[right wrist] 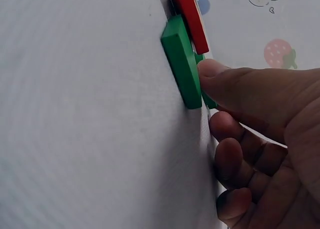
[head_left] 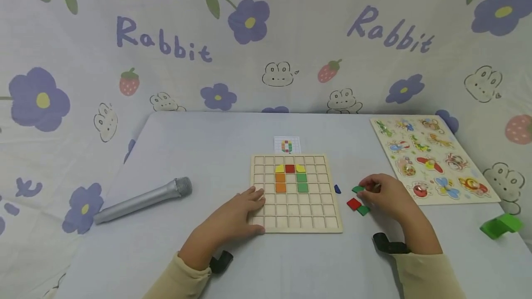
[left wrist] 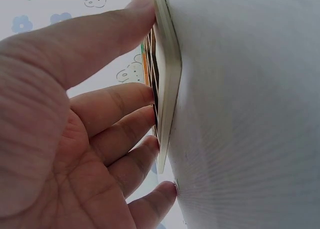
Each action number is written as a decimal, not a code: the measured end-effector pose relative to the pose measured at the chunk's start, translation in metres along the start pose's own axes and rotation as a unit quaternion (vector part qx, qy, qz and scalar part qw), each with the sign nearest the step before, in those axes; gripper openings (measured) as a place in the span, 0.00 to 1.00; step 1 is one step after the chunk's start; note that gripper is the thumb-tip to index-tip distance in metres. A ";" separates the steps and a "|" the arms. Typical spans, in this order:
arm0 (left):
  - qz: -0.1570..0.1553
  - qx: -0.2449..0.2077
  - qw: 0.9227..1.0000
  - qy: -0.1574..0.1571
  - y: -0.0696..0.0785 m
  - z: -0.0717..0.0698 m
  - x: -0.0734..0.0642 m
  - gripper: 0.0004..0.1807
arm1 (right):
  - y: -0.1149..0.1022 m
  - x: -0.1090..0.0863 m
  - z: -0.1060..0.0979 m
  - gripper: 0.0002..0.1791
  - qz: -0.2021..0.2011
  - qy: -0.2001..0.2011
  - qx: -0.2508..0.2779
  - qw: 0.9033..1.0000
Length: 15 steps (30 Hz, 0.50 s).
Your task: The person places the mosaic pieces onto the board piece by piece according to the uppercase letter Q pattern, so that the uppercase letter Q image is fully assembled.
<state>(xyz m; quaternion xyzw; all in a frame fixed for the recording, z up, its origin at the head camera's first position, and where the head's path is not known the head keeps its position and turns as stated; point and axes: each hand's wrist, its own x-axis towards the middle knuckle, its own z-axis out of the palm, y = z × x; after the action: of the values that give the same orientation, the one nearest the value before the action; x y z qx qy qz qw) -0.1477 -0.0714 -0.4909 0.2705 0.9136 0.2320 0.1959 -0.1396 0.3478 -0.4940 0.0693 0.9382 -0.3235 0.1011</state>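
Observation:
A wooden grid board (head_left: pixel 299 210) lies in the middle of the table. On it, an arch of tiles has a red square (head_left: pixel 289 169) between two yellow corner pieces, with orange squares (head_left: pixel 281 182) down the left and green squares (head_left: pixel 302 182) down the right. My left hand (head_left: pixel 232 213) rests at the board's left side, fingers spread over the edge and thumb at the near corner (left wrist: pixel 161 159). To the right of the board, my right hand (head_left: pixel 386 195) pinches a green tile (head_left: pixel 357 189). Just nearer lie a red tile (head_left: pixel 353 204) and another green tile (head_left: pixel 363 210).
A small blue piece (head_left: pixel 337 189) lies by the board's right edge. Behind the board is a pattern card (head_left: pixel 287 145). A silver microphone (head_left: pixel 141 201) lies left, an animal puzzle board (head_left: pixel 434 160) back right, and a green block (head_left: pixel 500 226) at far right.

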 end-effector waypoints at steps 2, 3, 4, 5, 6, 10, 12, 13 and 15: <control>-0.002 0.003 1.000 0.001 0.000 0.001 0.000 0.43 | 0.000 -0.001 0.001 0.19 0.005 0.000 0.004 1.000; -0.003 0.003 1.000 0.001 0.001 0.001 -0.001 0.43 | 0.000 -0.001 0.001 0.19 0.006 0.002 0.007 1.000; -0.003 0.005 1.000 0.001 0.001 0.001 0.000 0.43 | 0.000 -0.001 0.001 0.18 0.007 0.003 0.010 1.000; -0.003 0.006 1.000 0.001 0.001 0.000 0.000 0.43 | -0.001 -0.001 0.001 0.18 0.006 0.006 0.013 1.000; -0.003 0.007 1.000 0.000 0.001 0.000 0.000 0.43 | -0.001 -0.001 0.002 0.17 0.006 0.007 0.017 1.000; -0.001 0.012 1.000 0.000 0.000 0.001 0.000 0.43 | -0.004 -0.001 0.004 0.14 -0.003 0.029 0.032 0.999; 0.000 0.013 1.000 0.000 0.000 0.001 0.000 0.43 | -0.011 -0.001 0.005 0.13 -0.008 0.046 0.044 0.998; 0.000 0.014 1.000 0.000 0.000 0.001 0.000 0.43 | -0.015 -0.001 0.005 0.12 -0.012 0.055 0.051 0.997; -0.001 0.014 1.000 -0.002 0.000 0.000 -0.001 0.43 | -0.029 -0.001 0.007 0.11 -0.024 0.066 0.067 0.995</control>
<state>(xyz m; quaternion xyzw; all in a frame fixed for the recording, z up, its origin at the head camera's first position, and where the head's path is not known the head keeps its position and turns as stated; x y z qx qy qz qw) -0.1470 -0.0723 -0.4905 0.2723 0.9168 0.2183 0.1940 -0.1438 0.3212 -0.4819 0.0745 0.9205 -0.3826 0.0263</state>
